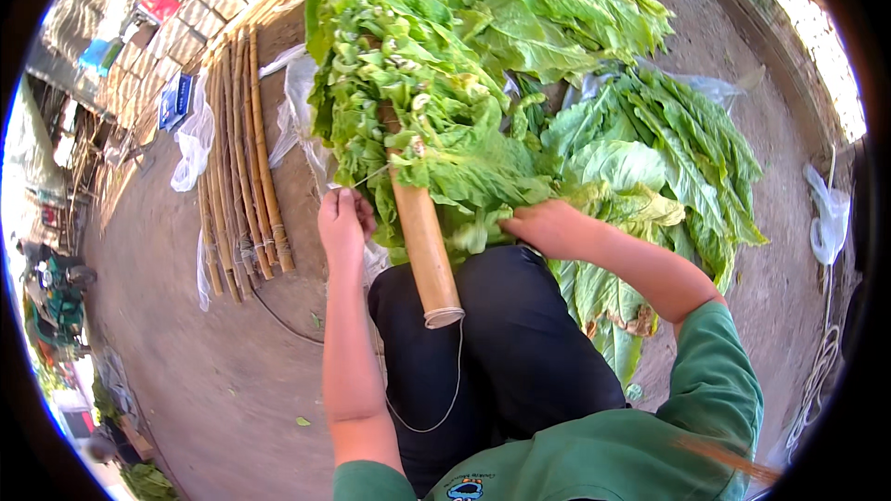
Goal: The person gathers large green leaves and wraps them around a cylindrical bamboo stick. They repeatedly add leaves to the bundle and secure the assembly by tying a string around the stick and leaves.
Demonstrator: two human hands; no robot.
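Note:
A bamboo pole point(425, 246) slopes away from my lap, its near end between my thighs. Large green leaves that look like tobacco point(408, 65) are packed along its far part, with their pale stem ends showing on top. My left hand point(345, 219) is closed left of the pole, pinching a thin string point(373, 173) that runs up to it. On the right, my right hand point(546, 226) is closed at the edge of a leaf point(487, 181) beside the pole; its fingertips are partly hidden. More string is wound round the pole's near end and hangs in a loop over my lap.
Two heaps of loose leaves point(566, 14) point(664, 162) lie on plastic sheeting to the right. Several bamboo poles point(243, 158) lie side by side at left, near a white plastic bag point(195, 141) and a blue box point(174, 100). A coiled cord point(817, 371) lies far right.

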